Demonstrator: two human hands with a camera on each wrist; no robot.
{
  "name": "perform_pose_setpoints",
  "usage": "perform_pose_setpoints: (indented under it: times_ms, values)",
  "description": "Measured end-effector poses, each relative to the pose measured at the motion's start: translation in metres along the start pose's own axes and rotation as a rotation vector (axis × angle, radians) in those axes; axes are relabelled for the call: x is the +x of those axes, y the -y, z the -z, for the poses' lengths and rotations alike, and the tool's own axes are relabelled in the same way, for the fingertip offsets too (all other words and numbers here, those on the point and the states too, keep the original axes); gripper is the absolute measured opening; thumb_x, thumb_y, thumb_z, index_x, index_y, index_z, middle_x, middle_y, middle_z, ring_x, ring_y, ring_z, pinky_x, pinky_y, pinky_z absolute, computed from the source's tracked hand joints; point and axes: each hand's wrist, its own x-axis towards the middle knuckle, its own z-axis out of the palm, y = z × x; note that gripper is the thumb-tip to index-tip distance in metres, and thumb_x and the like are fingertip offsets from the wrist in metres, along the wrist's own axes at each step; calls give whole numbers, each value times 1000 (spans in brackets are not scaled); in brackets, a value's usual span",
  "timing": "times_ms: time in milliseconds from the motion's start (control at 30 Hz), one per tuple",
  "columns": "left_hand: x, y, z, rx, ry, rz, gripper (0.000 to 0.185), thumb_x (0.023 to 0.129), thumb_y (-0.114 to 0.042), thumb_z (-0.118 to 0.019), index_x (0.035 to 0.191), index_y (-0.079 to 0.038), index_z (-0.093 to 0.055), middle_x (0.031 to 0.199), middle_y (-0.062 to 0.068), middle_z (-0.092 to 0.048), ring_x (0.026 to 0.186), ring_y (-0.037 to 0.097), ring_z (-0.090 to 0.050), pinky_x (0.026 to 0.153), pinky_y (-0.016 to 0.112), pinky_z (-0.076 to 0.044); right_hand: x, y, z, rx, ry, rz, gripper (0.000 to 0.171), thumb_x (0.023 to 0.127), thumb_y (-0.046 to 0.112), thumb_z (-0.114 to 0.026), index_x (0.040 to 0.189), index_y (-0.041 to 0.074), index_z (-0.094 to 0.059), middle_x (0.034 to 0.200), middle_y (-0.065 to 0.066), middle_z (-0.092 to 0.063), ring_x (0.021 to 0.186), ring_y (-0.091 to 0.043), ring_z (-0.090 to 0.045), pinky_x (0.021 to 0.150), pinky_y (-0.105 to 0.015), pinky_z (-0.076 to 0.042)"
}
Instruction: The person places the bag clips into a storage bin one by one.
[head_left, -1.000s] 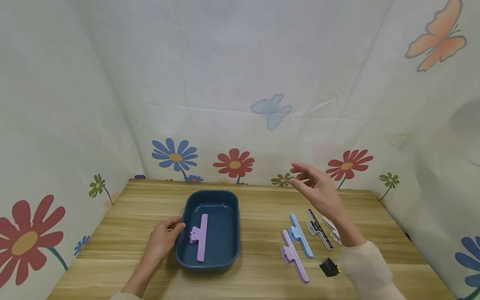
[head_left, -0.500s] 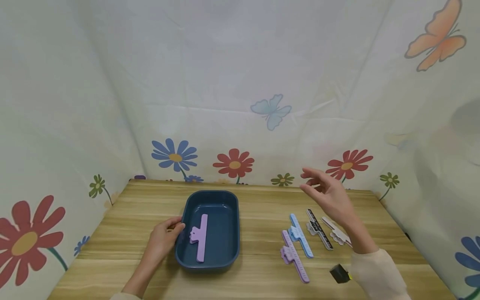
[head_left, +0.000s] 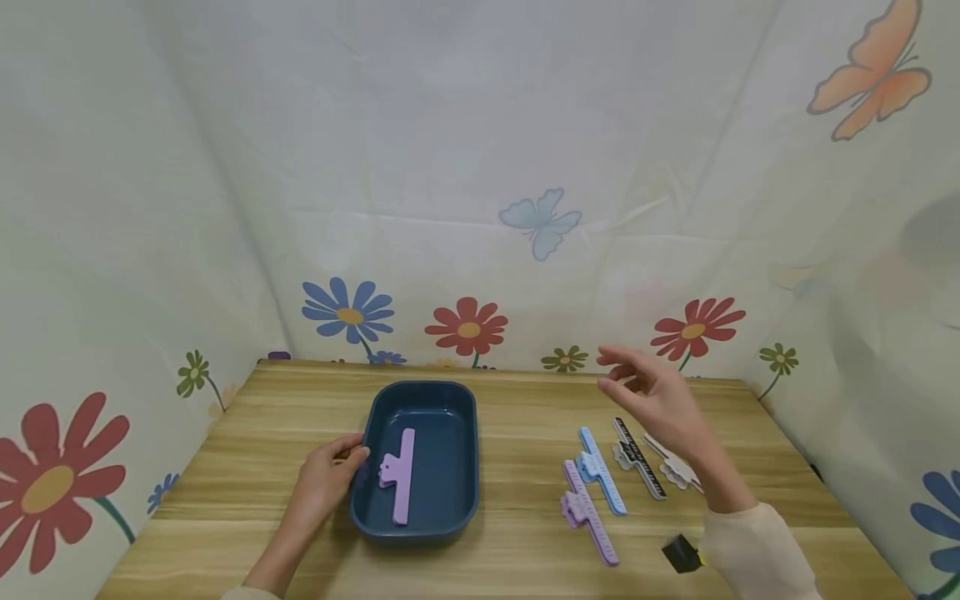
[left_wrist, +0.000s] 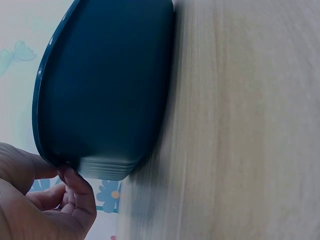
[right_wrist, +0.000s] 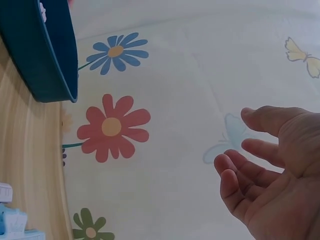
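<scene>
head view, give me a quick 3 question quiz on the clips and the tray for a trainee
1. How many clips lie on the table outside the blue tray?
2. True or false: the right hand is gripping the light blue clip.
3. What does the left hand hold: A) the tray's rim, B) the purple clip in the tray, C) nothing?

Key
1. Four: purple, light blue, black, and a pale one partly behind the right forearm.
2. False; it hovers above the clips, fingers relaxed, holding nothing.
3. A.
</scene>
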Motion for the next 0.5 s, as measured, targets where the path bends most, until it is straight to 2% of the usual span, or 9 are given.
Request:
perform_pose_setpoints:
  times_ms: [500]
  values:
    - [-1,0,0,6,0,-12,39,104,-16,-61,134,9,-62,120,27,-68,109,37,-66,95,51,-53,-21,-17,-13,-1,59,25,38,96,5,-72,133,2,-66,120,-9,-71,96,-14,-63,79,-26,-55]
